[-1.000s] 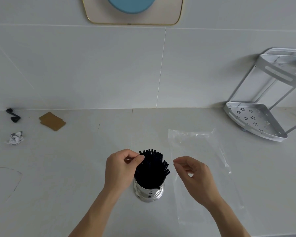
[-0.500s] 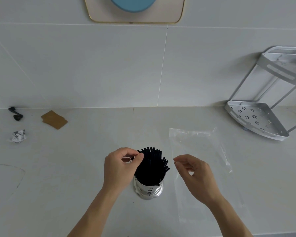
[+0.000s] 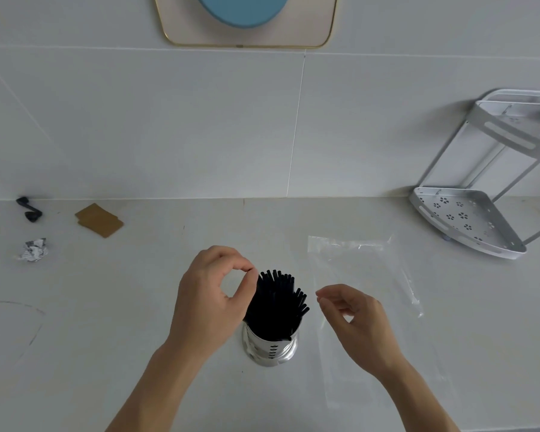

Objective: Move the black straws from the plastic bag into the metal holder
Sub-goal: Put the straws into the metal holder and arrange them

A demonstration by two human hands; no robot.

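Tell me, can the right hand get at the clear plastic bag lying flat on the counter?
Probably yes: the right hand hovers just above the clear plastic bag, holding nothing, with nothing between them.

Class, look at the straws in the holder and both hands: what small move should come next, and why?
Probably the left hand should nudge the splayed black straws upright and together. They stand in the metal holder but fan out to the right, and the plastic bag looks empty. The left fingertips are at the bundle's edge; the right hand holds nothing.
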